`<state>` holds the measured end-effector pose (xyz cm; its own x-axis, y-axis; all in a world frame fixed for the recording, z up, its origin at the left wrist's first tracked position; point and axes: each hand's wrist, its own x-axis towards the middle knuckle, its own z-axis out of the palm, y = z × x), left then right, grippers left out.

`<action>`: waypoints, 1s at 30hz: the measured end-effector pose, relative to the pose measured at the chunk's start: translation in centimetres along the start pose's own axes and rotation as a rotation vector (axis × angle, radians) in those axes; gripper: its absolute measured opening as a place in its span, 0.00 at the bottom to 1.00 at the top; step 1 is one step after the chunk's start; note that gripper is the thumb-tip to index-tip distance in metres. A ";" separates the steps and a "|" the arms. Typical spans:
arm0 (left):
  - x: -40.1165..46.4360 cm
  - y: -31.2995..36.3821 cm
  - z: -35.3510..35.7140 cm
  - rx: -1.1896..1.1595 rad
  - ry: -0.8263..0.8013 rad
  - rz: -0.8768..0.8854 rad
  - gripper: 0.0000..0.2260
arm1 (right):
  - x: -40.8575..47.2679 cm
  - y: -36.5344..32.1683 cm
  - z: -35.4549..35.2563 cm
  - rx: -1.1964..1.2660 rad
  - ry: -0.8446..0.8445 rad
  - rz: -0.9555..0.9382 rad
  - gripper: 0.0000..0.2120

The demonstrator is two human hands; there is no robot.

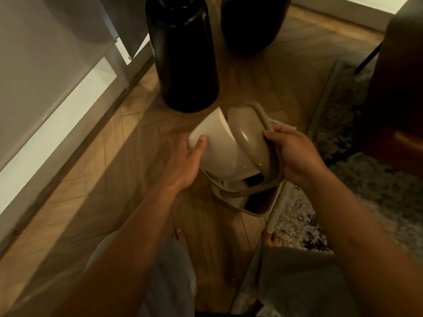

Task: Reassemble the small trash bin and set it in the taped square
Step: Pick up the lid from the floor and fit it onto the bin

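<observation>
I hold the small trash bin low over the wooden floor, tipped on its side. Its cream body point(219, 147) points up and left, and my left hand point(186, 162) grips its base end with the thumb on top. A taupe swing lid point(249, 138) sits tilted in a taupe rim frame point(278, 161) at the bin's mouth; my right hand point(295, 154) is closed on that frame. Below lies another taupe-edged part with a dark opening point(258, 205), and something white point(231, 186) shows beside it. No taped square is visible.
A tall black vase point(183, 53) stands just beyond the bin, with a second dark vessel point(249, 24) behind it. White cabinet fronts point(45, 88) run along the left. A patterned rug point(343, 179) and a dark chair point(400, 88) fill the right. My bare feet point(272, 239) are below.
</observation>
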<state>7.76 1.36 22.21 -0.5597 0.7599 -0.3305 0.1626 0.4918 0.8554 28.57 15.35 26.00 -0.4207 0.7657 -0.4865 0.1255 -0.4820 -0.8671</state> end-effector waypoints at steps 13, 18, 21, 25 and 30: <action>1.8 -0.7 5.7 0.128 -0.224 -0.002 0.34 | 2.2 4.3 -5.0 -0.152 0.405 0.011 0.15; 3.5 -1.6 7.0 0.208 -0.306 0.018 0.29 | 1.9 6.0 -5.3 -0.398 0.276 0.057 0.30; 4.1 -2.2 7.4 0.283 -0.377 0.041 0.28 | 1.5 7.1 -5.8 -0.540 0.171 0.086 0.35; 5.1 -2.7 7.4 0.309 -0.447 0.025 0.25 | 1.5 8.5 -6.6 -0.602 0.087 0.211 0.36; 6.0 -3.0 7.6 0.391 -0.517 -0.033 0.25 | 1.3 9.8 -6.6 -0.648 0.072 0.243 0.36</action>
<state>10.09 7.65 14.65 -0.1222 0.8006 -0.5866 0.4904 0.5625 0.6656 35.15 14.42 16.15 -0.2549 0.7052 -0.6616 0.7289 -0.3095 -0.6107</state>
